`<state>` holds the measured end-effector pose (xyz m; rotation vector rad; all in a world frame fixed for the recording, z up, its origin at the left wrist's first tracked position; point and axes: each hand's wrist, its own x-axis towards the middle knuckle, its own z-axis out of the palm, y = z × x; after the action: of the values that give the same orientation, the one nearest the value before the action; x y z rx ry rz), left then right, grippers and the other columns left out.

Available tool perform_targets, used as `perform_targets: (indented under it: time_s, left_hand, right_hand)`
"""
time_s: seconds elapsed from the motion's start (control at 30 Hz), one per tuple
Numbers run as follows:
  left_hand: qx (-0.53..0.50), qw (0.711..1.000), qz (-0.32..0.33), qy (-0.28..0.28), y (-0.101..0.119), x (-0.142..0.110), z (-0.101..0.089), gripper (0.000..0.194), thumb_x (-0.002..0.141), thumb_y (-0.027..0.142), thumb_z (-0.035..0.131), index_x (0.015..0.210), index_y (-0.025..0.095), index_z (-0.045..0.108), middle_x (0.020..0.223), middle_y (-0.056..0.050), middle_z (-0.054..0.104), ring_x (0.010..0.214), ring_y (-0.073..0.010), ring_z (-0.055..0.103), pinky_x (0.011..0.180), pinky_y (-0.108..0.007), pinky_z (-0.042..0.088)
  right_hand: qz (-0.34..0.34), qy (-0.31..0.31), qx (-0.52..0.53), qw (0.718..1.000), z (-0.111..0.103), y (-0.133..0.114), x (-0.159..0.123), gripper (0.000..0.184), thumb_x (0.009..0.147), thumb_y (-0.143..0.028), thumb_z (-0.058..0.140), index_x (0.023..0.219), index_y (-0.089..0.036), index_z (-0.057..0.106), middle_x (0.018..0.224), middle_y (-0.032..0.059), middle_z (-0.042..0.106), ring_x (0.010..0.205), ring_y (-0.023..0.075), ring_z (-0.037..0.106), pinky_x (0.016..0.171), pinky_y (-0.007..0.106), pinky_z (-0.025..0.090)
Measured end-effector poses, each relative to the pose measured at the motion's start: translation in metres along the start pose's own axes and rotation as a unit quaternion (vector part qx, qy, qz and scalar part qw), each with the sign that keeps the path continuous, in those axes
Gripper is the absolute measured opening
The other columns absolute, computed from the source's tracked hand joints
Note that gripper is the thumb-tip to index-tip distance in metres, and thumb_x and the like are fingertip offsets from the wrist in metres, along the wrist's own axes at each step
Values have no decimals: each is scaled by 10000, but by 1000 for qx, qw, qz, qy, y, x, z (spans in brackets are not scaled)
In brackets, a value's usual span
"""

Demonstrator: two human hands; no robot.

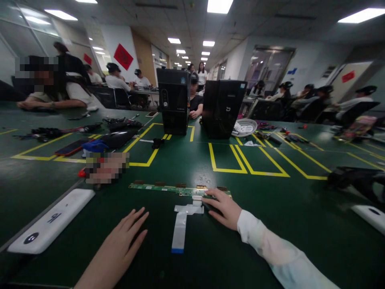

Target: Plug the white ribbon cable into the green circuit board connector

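Observation:
A long, narrow green circuit board lies crosswise on the green tabletop in front of me. A white flat ribbon cable with a blue end runs from a connector near the board's middle toward me, with a fold in it. My right hand is at the right part of the board, fingers stretched out over it beside the connector; whether the fingertips press on it I cannot tell. To the left of the cable, my left hand is held flat with its fingers extended, apart from both cable and board and holding nothing.
Two black computer towers stand across the table, with a person seated behind them. A white device lies at left, near tools and cables. A white basket sits beside the right tower. Yellow tape marks the tabletop.

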<state>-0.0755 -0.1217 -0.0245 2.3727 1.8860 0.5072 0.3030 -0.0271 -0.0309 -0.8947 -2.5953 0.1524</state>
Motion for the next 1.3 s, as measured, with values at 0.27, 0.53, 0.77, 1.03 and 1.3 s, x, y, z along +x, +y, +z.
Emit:
perform_targets:
  time_s: [0.27,0.53,0.77,1.03,1.3]
  left_hand:
    - [22,993,-79,87,-30,2,3,540,925,540,369,1215,193,664,1237,-120,666,1146,-285,624,1001,-477,513]
    - [46,994,-69,69,-19,21,9,544,931,494,359,1250,158,645,1294,-149,632,1192,-314,589,1011,-514,489]
    - [38,995,-72,56,-26,18,14,564,926,517,346,1271,176,633,1320,-140,623,1206,-313,588,1008,-518,495]
    - [48,995,-62,54,-39,16,23,584,918,542,364,1289,170,618,1341,-146,604,1219,-317,576,1017,-518,487]
    - [58,995,-69,30,-44,17,25,596,912,554,359,1302,176,602,1350,-152,589,1205,-335,572,985,-537,497]
  right_hand:
    - [51,-43,-32,997,7,-29,10,527,935,-403,538,1436,-245,485,1497,163,388,1412,330,319,1141,573,296]
    - [76,-79,-43,993,5,-27,8,575,939,-467,530,1472,-271,442,1519,164,381,1436,330,296,1152,592,258]
    - [92,-93,-44,990,-7,-34,-12,589,921,-455,569,1473,-293,440,1530,165,379,1432,337,316,1142,594,281]
    - [177,-40,-73,981,-24,-34,-101,531,961,-474,476,1464,-304,463,1540,115,392,1440,315,316,1141,573,327]
    - [298,35,-184,936,-38,-39,-219,509,970,-433,425,1471,-339,447,1538,97,387,1356,338,449,1051,574,448]
